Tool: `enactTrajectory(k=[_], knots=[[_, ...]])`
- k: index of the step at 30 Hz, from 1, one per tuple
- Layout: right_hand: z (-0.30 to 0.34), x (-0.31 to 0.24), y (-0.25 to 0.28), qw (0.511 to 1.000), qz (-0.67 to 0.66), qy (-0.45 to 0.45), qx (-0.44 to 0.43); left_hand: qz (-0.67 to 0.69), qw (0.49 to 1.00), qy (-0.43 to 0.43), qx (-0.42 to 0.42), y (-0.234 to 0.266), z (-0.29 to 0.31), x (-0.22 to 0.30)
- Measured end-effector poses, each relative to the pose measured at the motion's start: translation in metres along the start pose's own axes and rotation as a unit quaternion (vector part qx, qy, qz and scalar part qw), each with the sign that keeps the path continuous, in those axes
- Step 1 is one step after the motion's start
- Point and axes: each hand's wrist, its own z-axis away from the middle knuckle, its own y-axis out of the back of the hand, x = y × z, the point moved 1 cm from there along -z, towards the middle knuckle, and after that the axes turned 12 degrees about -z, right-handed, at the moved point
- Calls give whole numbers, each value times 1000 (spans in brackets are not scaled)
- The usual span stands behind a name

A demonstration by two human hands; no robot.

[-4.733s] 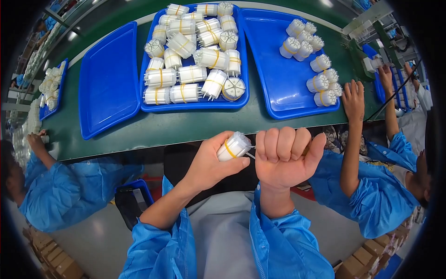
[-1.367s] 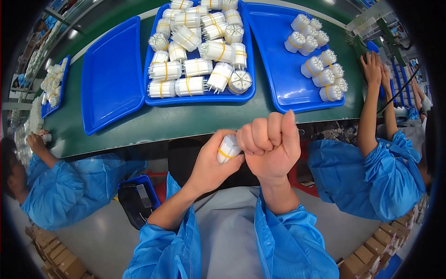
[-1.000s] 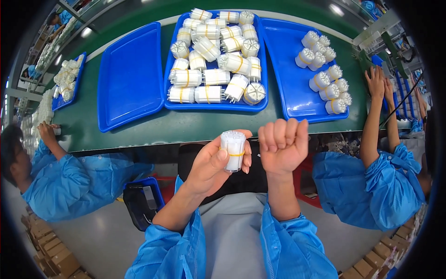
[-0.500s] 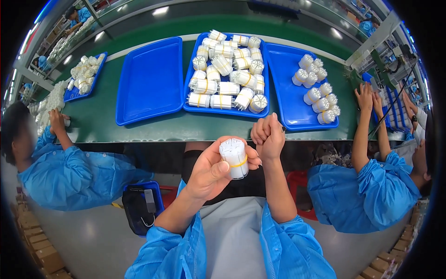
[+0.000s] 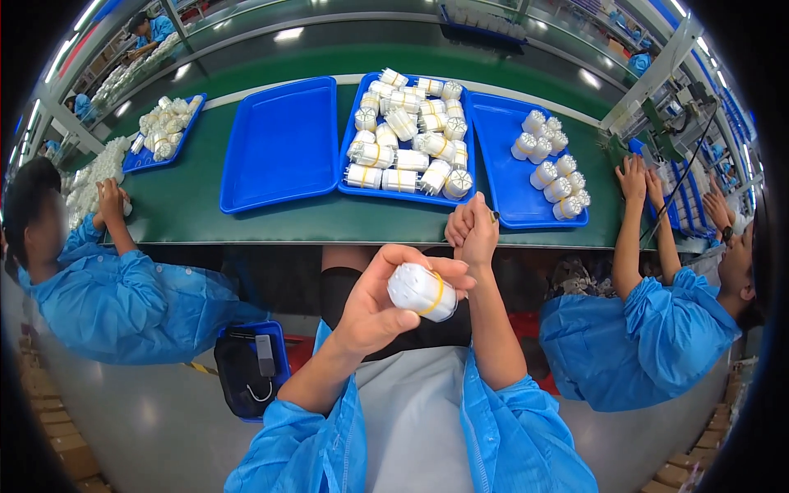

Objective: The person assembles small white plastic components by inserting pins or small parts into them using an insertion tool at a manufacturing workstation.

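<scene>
My left hand (image 5: 374,308) is closed around a white cylindrical bundle (image 5: 417,293) with a yellow rubber band about it. The bundle lies tilted, its segmented end toward the upper left, above my lap. Just right of it and a little farther off, my right hand (image 5: 474,228) is curled closed near the table's front edge. A small dark tip shows by its thumb; what the fingers hold is otherwise hidden. Beyond my hands, a blue tray (image 5: 394,195) carries many similar banded bundles, some upright and some lying down.
An unfilled blue tray (image 5: 279,148) lies to the left on the green table (image 5: 370,227). Another blue tray (image 5: 501,164) at the right holds upright bundles in groups. Co-workers in blue sit on both sides. A blue bin (image 5: 283,349) stands low at left.
My left hand has turned the bundle from nearly upright to tilted, its segmented end now toward the left. My right hand stays closed in nearly the same place. The view has shifted slightly.
</scene>
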Motion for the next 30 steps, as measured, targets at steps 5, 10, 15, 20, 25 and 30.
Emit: enactTrajectory(k=[5,10,15,20,25,30], knots=[[-2,2,2,1000,1,-4,-2,-200,978,-49,-16,0,4,14],[-1,1,0,1000,14,2,5,-124,986,82,72,-1,8,22],[0,2,1,1000,14,4,8,-118,983,115,78,1,8,22],[0,1,-2,1000,13,4,13,-119,977,149,92,6,2,21],[-1,2,1,1000,-2,-2,5,-293,935,140,144,34,-27,9],[0,1,3,1000,2,2,9,-695,710,-15,117,71,-101,16]])
